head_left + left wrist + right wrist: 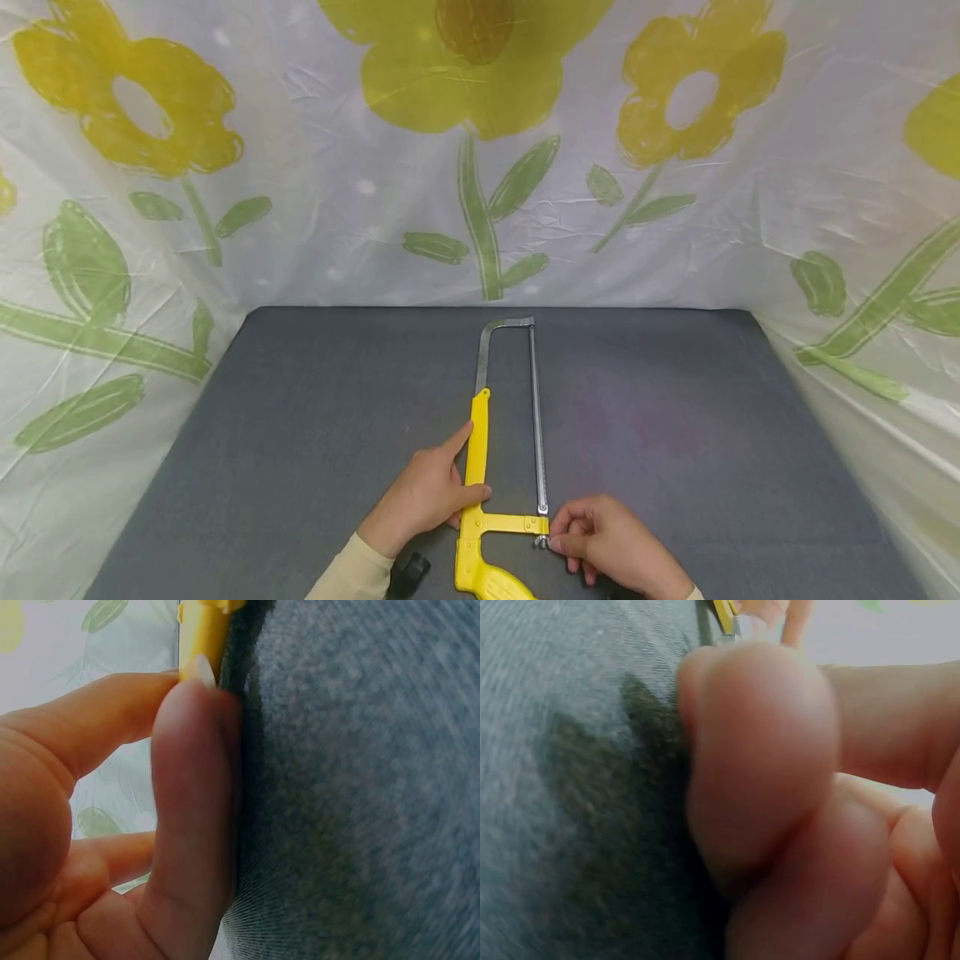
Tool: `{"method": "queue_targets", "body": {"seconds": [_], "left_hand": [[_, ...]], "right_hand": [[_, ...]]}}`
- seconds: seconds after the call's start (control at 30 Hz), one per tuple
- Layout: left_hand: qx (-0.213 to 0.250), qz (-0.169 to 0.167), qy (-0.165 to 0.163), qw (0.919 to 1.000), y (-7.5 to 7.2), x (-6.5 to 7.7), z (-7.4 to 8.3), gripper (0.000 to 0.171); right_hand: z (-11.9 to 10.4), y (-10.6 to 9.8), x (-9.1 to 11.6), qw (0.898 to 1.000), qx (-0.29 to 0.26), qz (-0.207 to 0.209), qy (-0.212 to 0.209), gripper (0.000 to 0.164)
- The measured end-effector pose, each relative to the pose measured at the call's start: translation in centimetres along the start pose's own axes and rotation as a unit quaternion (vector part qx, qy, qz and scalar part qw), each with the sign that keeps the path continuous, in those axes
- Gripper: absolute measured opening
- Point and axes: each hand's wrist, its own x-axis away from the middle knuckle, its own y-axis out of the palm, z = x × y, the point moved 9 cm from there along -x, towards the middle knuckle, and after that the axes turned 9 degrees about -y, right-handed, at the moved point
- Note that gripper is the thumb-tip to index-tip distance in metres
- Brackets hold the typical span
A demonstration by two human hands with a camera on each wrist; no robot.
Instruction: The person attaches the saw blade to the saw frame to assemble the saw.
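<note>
A hacksaw [477,446] with a yellow handle and silver front bow lies on the dark table, its bow pointing away from me. My left hand [427,493] holds the yellow frame above the pistol grip, thumb across it and index finger along its left edge. On the right side runs the silver blade [537,417], joined to the yellow crossbar. Below the crossbar sits a wing nut [541,542]. My right hand [611,537] has its thumb and curled index finger at that nut's right side. In the right wrist view, the fingers [765,750] hide most of the contact.
A dark grey cloth covers the table [315,392]. Behind it and along both sides hangs a white curtain [322,208] with yellow flowers. A small black object [408,575] shows beside the left wrist.
</note>
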Motion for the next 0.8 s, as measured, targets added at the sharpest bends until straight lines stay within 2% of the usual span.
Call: {"method": "queue_targets", "body": {"seconds": [0.2, 0.37, 0.5, 0.6, 0.8], "left_hand": [[-0.002, 0.004, -0.007, 1.0, -0.03, 0.12, 0.07, 0.104], [-0.004, 0.006, -0.008, 0.9999, -0.03, 0.1, 0.05, 0.103], [-0.005, 0.005, -0.011, 0.9999, -0.01, 0.02, -0.02, 0.103], [-0.005, 0.003, -0.014, 0.9999, 0.02, -0.02, -0.06, 0.104], [-0.002, 0.002, -0.017, 0.9999, -0.04, -0.04, -0.09, 0.104]], "right_hand": [[-0.16, -0.06, -0.02, 1.0, 0.007, 0.015, 0.003, 0.012], [-0.2, 0.03, 0.0, 1.0, 0.016, 0.003, -0.004, 0.01], [0.13, -0.08, 0.07, 0.999, 0.037, 0.003, 0.029, 0.023], [0.26, -0.25, 0.15, 0.996, 0.064, 0.024, 0.06, 0.035], [0.2, -0.36, 0.25, 0.988, 0.097, 0.054, 0.103, 0.039]]}}
